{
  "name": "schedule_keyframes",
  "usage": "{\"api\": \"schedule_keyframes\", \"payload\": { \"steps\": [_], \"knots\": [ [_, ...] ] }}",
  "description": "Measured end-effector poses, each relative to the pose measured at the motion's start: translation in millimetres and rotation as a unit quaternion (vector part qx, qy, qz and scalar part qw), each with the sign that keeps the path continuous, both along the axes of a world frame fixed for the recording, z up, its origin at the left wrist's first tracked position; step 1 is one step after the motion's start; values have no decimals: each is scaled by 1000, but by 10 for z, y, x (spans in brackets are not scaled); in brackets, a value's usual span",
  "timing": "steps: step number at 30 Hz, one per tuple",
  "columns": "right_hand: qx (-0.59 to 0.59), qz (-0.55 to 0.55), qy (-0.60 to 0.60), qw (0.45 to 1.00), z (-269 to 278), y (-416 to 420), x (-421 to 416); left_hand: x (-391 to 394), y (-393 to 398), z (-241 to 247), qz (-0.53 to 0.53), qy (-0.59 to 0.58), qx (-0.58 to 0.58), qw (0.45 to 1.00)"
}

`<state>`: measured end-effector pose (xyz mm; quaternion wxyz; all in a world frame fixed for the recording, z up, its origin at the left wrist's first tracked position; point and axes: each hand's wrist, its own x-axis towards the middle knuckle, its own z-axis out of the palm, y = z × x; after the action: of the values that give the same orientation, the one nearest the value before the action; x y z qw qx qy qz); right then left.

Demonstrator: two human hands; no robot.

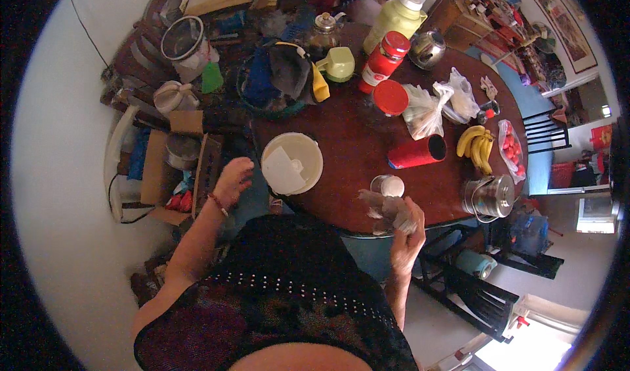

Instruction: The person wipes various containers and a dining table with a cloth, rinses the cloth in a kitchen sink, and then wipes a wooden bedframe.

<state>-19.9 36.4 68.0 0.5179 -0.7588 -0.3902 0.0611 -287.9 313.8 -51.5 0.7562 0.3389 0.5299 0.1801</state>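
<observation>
My right hand (408, 233) grips a crumpled, greyish, thin wad of material (391, 209), which may be a plastic bag or a cloth, at the near edge of the dark wooden table (339, 174). Just beyond the wad stands a small jar with a whitish top (392, 186). My left hand (235, 179), with a red bracelet at the wrist, is off the table's left edge with its fingers curled and apart, holding nothing. To its right sits a round cream tub (315, 149) with a white flat piece (281, 171) inside.
Beyond lie a red canister (413, 155), bananas (476, 147), knotted plastic bags (423, 112) and a red-lidded jar (390, 98). A lidded metal pail (492, 196) stands at the right edge. A yellow-green thermos (396, 19) is at the back. An open cardboard box (155, 167) sits left; black chairs (472, 292) stand right.
</observation>
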Motion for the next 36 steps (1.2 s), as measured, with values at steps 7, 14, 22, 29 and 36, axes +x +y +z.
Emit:
{"api": "schedule_keyframes", "payload": {
  "steps": [7, 14, 22, 29, 36],
  "knots": [
    [-257, 164, -89, 948, -1051, 13, -327, 251, -168, -98, -75, -53, -110, 990],
    [-493, -19, -55, 868, -2052, 458, -494, 413, 11, -146, -111, -55, -72, 990],
    [-439, -58, -157, 883, -2194, 1144, -346, 409, 21, -366, -118, -110, -41, 986],
    [-392, -17, -210, 896, -2306, 1832, 64, 292, 90, -376, -95, -79, 18, 992],
    [-366, -13, -223, 903, -2335, 2687, 385, -57, 348, -376, -100, 3, -8, 995]
  ]
}}
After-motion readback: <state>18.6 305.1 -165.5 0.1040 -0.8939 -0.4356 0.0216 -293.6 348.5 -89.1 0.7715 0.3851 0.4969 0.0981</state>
